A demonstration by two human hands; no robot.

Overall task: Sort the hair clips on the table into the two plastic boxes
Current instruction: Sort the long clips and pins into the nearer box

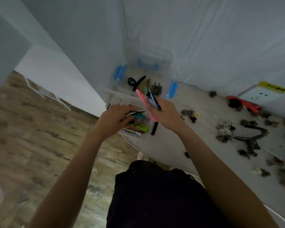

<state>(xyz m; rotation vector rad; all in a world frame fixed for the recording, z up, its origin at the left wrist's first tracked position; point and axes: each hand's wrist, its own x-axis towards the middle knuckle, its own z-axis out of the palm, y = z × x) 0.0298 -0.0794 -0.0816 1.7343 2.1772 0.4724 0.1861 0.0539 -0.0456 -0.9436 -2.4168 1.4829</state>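
Note:
Two clear plastic boxes stand at the table's left end. The far box [169,63], with blue latches, holds black and brown claw clips. The near box [135,136] holds several long flat clips in green, teal, orange and black. My left hand [117,119] reaches into the near box with its fingers on those clips; whether it grips any is unclear. My right hand [164,112] is closed on a bundle of long clips [146,99], pink, green and dark blue, held above the near box. Several small brown and black claw clips [247,137] lie scattered on the table to the right.
A white wall socket with a yellow label [262,94] sits at the back right, next to a red-orange clip [243,102]. The white table [171,145] ends at a curved edge near my dark-clothed lap. Wood-pattern floor lies to the left.

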